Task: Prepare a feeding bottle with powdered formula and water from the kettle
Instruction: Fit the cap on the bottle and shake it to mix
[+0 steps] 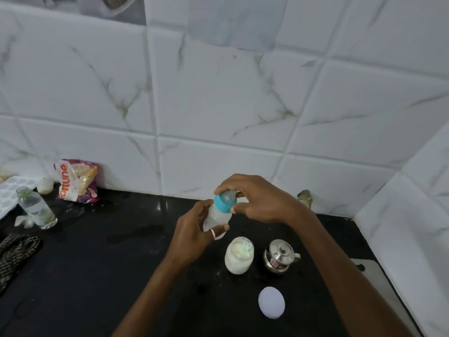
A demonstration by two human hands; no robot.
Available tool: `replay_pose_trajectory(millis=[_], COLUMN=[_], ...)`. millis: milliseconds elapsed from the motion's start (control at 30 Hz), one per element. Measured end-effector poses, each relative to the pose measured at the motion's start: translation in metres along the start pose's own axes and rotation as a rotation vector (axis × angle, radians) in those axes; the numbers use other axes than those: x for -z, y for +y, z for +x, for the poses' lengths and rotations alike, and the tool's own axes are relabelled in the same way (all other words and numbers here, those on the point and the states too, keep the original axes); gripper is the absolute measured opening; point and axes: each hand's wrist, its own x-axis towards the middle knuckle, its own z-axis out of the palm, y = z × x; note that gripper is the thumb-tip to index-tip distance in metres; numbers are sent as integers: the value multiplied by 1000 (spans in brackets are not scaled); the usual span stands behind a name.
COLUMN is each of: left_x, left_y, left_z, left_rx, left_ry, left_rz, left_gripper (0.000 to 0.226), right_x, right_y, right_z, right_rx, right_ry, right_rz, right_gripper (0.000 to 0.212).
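I hold a small feeding bottle point(217, 216) with whitish liquid inside, tilted, above the black counter point(121, 263). My left hand point(194, 229) grips its body from below. My right hand point(257, 198) is closed around the blue collar point(223, 201) and teat at the top. An open jar of white powder point(239, 255) stands just below the bottle. A small steel kettle point(279, 256) with its lid on sits to the right of the jar. A white round lid point(271, 302) lies on the counter in front of them.
At the back left stand a printed food packet point(77, 181), a clear glass bottle point(36, 207) and a small white object point(45, 185). A patterned cloth point(14, 251) lies at the left edge. Tiled walls close the back and right; a grey board point(371, 271) lies at right.
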Motion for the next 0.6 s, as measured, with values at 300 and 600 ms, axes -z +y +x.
replay_pose_trajectory(millis=[300,600], left_x=[-17,-23], left_y=[20,23], left_z=[7,5], left_rx=[-92,-109], left_ry=[-3,29], left_rz=[73,77], left_gripper=[62,56], right_x=[8,-7], right_y=[9,-2], right_z=[-13,-18], right_rx=[7,-181], right_ry=[-18,174], right_rz=[-67,-233], right_gripper=[50,44])
